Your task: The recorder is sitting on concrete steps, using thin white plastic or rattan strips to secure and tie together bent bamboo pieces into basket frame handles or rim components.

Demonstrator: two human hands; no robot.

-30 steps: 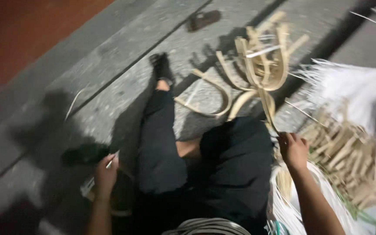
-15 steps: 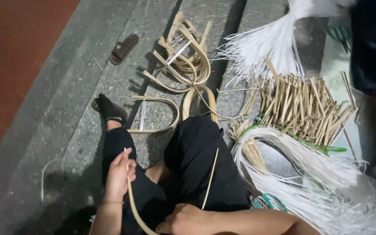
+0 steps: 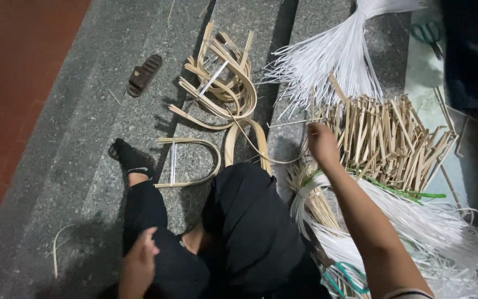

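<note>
I'm seeing the pile of short bamboo sticks point(image 3: 385, 138) lying on the stone step to the right, w/ my right hand point(image 3: 323, 143) reaching onto its left edge; fingers are hidden behind the hand, so can't tell if they're gripping anything. Left hand point(image 3: 138, 264) is resting loosely curled on my black trouser leg, holding nothing I can make out. White strips point(image 3: 338, 52) are fanning out just above the sticks, more lying below them. Bent bamboo hoops point(image 3: 222, 83) are sitting ahead of my knees, a dark sandal point(image 3: 144, 73) farther left.
</note>
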